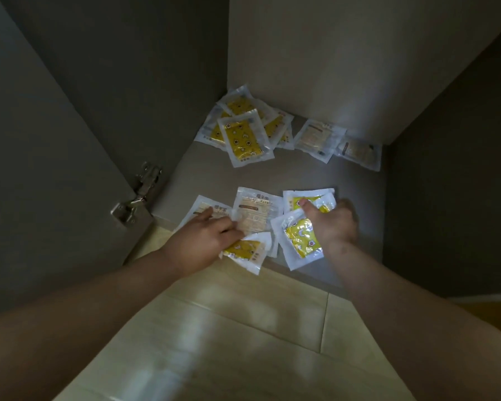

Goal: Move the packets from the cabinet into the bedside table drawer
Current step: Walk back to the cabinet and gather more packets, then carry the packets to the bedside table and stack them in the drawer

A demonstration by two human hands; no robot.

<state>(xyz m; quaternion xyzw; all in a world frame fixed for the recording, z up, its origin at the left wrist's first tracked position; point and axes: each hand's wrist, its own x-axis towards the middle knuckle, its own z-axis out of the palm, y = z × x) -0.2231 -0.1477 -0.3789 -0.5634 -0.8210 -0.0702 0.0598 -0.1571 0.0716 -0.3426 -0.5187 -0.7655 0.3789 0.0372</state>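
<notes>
Gripping a bunch of yellow packets (301, 241), right hand (334, 224) has its thumb over the top and fingers curled round them, at the 4 o'clock edge of the front cluster. Left hand (203, 241) lies on the 8 o'clock side of that cluster, thumb out over a beige packet (206, 209), fingers bent down onto a second beige packet (255, 215), with one yellow packet (248, 250) sticking out from under the palm; can't tell whether it's clamping or only pressing. All of this sits on the grey cabinet floor (301, 175), at its front edge. Back pile (240, 134) of overlapping yellow packets sits at 12 o'clock in the rear corner, and two pale packets (318, 137) lie just beside it toward 1 o'clock, against the back wall (330, 68). Cabinet door (41, 169) is swung open at 9 o'clock, with a metal hinge (139, 195) near the left hand. Dark side wall (446, 169) at 3 o'clock. Glossy tiled room floor (229, 328) at 6 o'clock, between the forearms. Lighting is dim, so packet print is unreadable.
</notes>
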